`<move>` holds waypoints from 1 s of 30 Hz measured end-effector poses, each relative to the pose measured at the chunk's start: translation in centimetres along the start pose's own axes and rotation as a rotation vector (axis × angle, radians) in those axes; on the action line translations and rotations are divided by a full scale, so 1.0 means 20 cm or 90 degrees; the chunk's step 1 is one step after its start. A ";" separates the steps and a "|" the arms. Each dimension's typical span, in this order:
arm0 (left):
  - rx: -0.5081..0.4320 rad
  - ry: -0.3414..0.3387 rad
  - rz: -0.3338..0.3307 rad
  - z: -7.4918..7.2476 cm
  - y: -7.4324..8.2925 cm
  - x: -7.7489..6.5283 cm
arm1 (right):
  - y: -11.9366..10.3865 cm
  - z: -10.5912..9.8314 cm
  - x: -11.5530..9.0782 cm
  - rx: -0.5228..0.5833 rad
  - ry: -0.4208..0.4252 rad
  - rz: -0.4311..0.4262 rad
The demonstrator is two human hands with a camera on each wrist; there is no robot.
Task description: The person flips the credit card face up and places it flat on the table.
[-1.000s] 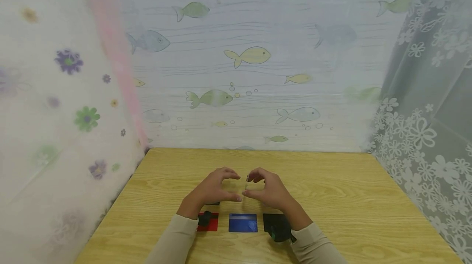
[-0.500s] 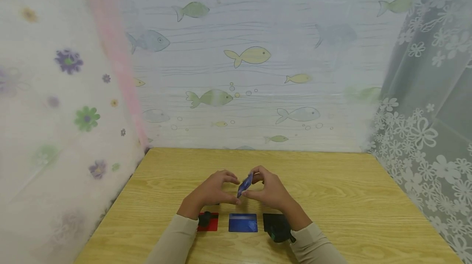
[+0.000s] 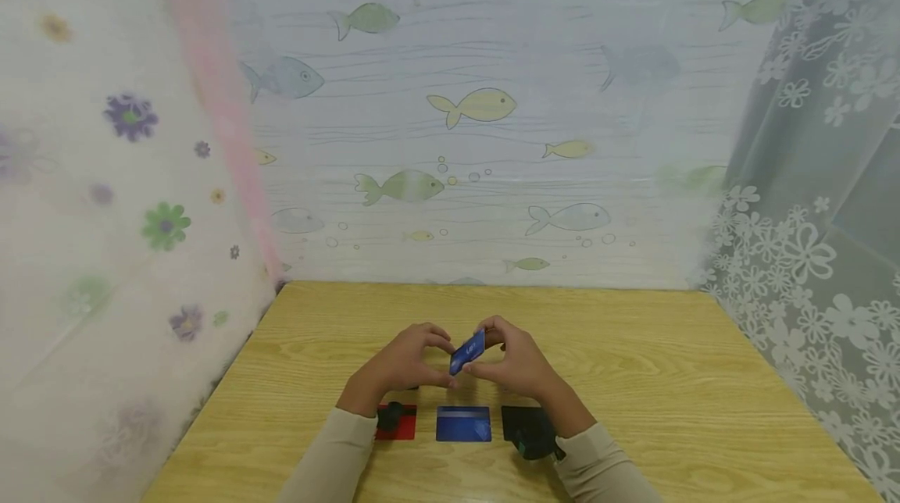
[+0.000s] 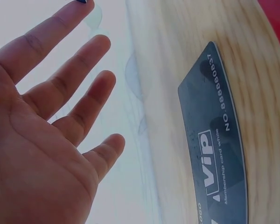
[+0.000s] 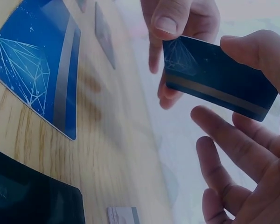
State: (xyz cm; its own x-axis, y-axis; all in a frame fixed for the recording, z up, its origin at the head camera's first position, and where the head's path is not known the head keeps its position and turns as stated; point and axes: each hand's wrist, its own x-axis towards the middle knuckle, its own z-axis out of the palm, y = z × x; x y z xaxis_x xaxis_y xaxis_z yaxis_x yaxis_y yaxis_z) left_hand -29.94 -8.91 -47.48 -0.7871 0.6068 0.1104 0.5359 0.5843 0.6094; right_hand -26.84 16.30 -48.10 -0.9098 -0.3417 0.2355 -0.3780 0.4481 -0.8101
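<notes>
Above the table, a blue card (image 3: 469,352) with pale lettering is tilted between the two hands. My right hand (image 3: 516,362) pinches its right end between thumb and fingers. At the other end, the left hand (image 3: 411,360) has thumb and forefinger at the card's edges; in the right wrist view, the left thumb (image 5: 170,18) overlaps a corner. The side with a grey stripe and line pattern faces the right wrist camera. The left hand's remaining fingers (image 4: 86,100) spread loosely away.
On the table (image 3: 633,362) lie a red card (image 3: 404,425), a second blue card (image 3: 463,424) and a black card (image 3: 516,419) in a row. Beyond them lies a dark VIP card (image 4: 212,140), mostly hidden by the left hand in the head view. A pale card (image 5: 124,215) shows in the right wrist view.
The card between the hands has turned from edge-on to showing its blue lettered face. The left fingertips now reach its left end; both hands have otherwise barely moved.
</notes>
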 end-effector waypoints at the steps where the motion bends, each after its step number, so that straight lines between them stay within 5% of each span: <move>1: 0.001 0.000 0.001 0.00 0.00 0.00 | 0.01 0.00 0.00 -0.006 0.004 -0.001; 30: 0.108 0.037 0.000 -0.02 -0.04 -0.01 | 0.08 -0.08 -0.04 -0.158 -0.018 -0.035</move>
State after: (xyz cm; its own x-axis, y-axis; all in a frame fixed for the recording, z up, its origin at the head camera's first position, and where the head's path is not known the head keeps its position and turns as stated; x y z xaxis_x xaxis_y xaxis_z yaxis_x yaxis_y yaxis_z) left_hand -30.38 -9.67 -47.78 -0.8011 0.5774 0.1577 0.5755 0.6705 0.4682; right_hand -27.09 18.71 -48.73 -0.8830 -0.3925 0.2574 -0.4602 0.6163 -0.6391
